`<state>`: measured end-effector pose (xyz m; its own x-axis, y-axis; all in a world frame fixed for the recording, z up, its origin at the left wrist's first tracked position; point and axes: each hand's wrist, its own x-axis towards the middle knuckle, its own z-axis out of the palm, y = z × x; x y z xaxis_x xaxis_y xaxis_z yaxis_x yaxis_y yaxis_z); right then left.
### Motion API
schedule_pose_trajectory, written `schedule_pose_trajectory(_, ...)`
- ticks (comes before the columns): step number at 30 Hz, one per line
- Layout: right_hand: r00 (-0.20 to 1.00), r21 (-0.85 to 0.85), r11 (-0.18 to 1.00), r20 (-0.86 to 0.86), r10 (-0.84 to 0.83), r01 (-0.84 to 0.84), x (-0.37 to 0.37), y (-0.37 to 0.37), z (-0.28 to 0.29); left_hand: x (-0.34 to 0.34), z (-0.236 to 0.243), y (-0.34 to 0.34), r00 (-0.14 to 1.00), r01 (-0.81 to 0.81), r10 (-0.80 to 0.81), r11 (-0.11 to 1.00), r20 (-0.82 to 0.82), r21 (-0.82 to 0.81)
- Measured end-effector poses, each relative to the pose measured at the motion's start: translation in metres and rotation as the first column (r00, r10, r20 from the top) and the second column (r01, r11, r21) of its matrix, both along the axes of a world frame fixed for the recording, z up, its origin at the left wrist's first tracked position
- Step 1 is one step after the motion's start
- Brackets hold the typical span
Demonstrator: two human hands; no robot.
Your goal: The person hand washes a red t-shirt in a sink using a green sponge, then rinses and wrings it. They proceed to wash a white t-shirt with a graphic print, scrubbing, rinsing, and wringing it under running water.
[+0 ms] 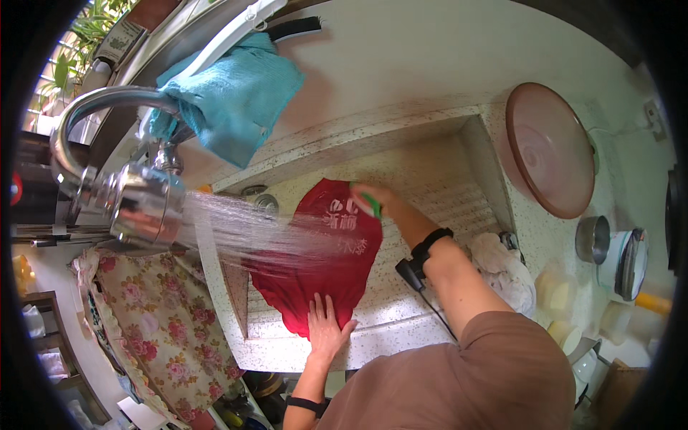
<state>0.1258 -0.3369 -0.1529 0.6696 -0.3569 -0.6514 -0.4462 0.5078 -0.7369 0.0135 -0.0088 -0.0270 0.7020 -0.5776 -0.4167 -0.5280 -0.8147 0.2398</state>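
A dark red garment with white print lies spread over the speckled stone washing sink. Across its near edge my left hand rests flat, fingers apart, pressing on the fabric. By the garment's upper right side, my right hand is closed round a small green thing; its working end is hidden, so I cannot tell its kind. From the metal tap head at the left, a spray of water falls over the cloth.
A blue towel hangs behind the tap. The drain is at the sink's far left. On the right stand a large round basin, a metal cup and pale bunched cloth. A floral cover hangs at the left.
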Motion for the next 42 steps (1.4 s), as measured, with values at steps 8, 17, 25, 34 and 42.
schedule_pose_trajectory(8, 0.767, -0.026, 0.769, 0.108, -0.632, 0.638, -0.133, -0.115, 0.076, 0.012, -0.022, 0.014, 0.933, 0.353, -0.334, 0.922, 0.136, -0.156)
schedule_pose_trajectory(17, 0.597, -0.868, 0.343, 0.069, 0.799, -0.359, -0.096, 0.213, 0.067, 0.048, 0.001, 0.109, 0.979, 0.065, -0.105, 0.974, -0.174, -0.219)
schedule_pose_trajectory(25, 0.804, -0.804, -0.073, -0.593, 0.04, -0.589, -0.109, -0.08, -0.023, 0.055, -0.011, 0.135, 0.994, 0.038, -0.076, 0.915, -0.078, -0.402)
schedule_pose_trajectory(34, 0.666, -0.887, 0.357, 0.079, 0.741, -0.292, -0.054, 0.154, -0.013, 0.053, -0.008, 0.133, 0.999, 0.012, 0.007, 0.86, 0.034, -0.51)
schedule_pose_trajectory(42, 0.766, -0.896, -0.159, -0.439, 0.47, -0.416, -0.063, -0.007, -0.02, 0.05, -0.01, 0.129, 0.997, 0.036, -0.001, 0.879, 0.073, -0.475)
